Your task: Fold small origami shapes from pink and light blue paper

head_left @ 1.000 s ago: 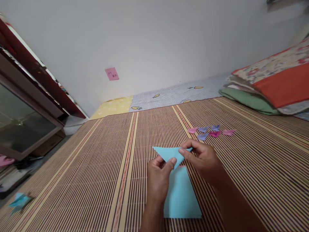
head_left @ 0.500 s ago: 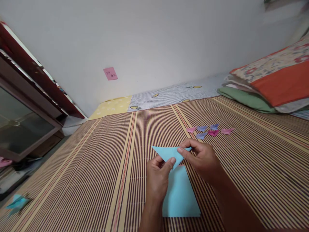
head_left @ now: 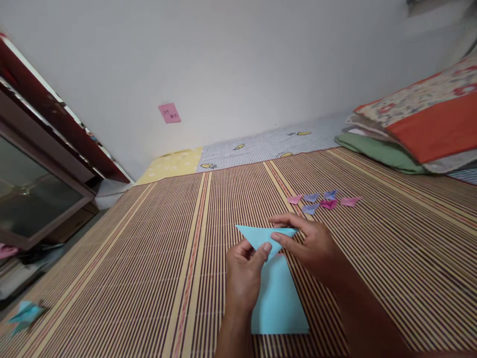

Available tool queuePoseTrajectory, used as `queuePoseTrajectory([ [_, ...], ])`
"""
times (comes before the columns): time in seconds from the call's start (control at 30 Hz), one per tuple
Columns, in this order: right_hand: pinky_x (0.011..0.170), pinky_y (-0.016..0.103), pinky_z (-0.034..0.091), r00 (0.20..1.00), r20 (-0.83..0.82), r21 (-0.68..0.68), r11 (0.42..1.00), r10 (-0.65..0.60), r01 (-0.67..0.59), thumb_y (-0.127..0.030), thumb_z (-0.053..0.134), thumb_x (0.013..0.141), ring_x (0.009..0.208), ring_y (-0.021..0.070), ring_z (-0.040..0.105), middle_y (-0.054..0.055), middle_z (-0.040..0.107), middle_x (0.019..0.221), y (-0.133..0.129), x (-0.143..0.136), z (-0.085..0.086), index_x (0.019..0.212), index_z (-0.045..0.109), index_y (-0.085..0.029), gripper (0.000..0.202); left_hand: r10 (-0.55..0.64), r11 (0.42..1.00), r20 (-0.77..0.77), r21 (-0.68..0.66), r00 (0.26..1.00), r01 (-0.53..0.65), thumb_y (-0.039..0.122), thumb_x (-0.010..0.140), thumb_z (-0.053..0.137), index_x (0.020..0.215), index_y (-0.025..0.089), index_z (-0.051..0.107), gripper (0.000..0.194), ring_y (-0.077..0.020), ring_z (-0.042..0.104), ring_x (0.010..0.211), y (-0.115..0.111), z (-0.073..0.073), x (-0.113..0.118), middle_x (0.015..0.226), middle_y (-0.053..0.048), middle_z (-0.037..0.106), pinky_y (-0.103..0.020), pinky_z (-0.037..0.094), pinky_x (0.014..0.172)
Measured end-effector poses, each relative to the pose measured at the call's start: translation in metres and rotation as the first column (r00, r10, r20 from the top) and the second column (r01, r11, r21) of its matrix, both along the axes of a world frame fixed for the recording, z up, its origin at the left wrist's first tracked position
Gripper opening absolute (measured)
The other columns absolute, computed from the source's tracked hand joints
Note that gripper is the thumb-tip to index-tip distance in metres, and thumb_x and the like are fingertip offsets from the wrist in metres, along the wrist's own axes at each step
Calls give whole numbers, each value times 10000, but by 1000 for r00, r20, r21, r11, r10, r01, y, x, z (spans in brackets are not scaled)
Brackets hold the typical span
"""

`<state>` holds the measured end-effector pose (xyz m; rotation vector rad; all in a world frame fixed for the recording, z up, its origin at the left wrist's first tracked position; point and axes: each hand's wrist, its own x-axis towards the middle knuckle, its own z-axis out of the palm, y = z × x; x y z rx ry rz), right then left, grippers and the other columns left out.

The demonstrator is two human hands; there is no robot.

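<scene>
A light-blue sheet of paper folded into a triangle (head_left: 257, 234) is held up with its long edge away from me and its point toward me. My left hand (head_left: 244, 276) pinches it near the lower point, thumb on top and fingers underneath. At the right part, my right hand (head_left: 311, 243) grips the paper, thumb on the near face and fingers behind the long edge. Below the hands lies a stack of light-blue paper (head_left: 279, 303) on the striped mat (head_left: 149, 278); my left hand partly covers its left side.
Several small folded paper pieces, pink, purple and magenta (head_left: 328, 204), lie beyond my right hand. A crumpled-looking teal folded paper (head_left: 26, 314) sits at the left edge. Folded bedding (head_left: 439, 129) is piled at the back right. A pink note (head_left: 169, 113) sticks to the wall.
My right fingers have stretched a little to the left behind the triangle's long edge, and the right thumb has shifted slightly left and down. My left hand keeps its pinch.
</scene>
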<state>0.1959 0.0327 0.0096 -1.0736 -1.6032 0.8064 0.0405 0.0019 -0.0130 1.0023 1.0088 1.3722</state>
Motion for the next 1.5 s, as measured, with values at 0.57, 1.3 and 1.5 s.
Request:
queuePoseTrajectory([
  [0.57,711,327,530,999,53,102,995,7,-12,-255,654,869,784,200,649,18,674,815,2,7,2,776,614,-222,107,-9,1000,-40,-30,999,7,320,817,782,966,158,823,224,-148,586,659,0,-1,-3,775,-49,741,-276,468,686],
  [1.3,601,261,537,996,84,-6,1000,31,-31,-294,616,902,670,154,610,-15,629,720,-1,6,0,754,633,-211,171,-12,1000,-81,-26,997,10,326,806,790,950,154,825,227,-140,584,626,0,-3,0,756,-49,729,-268,473,642],
  [1.5,574,253,522,993,114,-3,1000,17,-17,-278,614,890,647,150,605,-18,628,699,-1,6,2,743,628,-212,161,-12,1000,-94,-16,995,10,350,814,782,919,149,817,229,-144,579,622,0,-4,0,743,-51,720,-262,456,616],
])
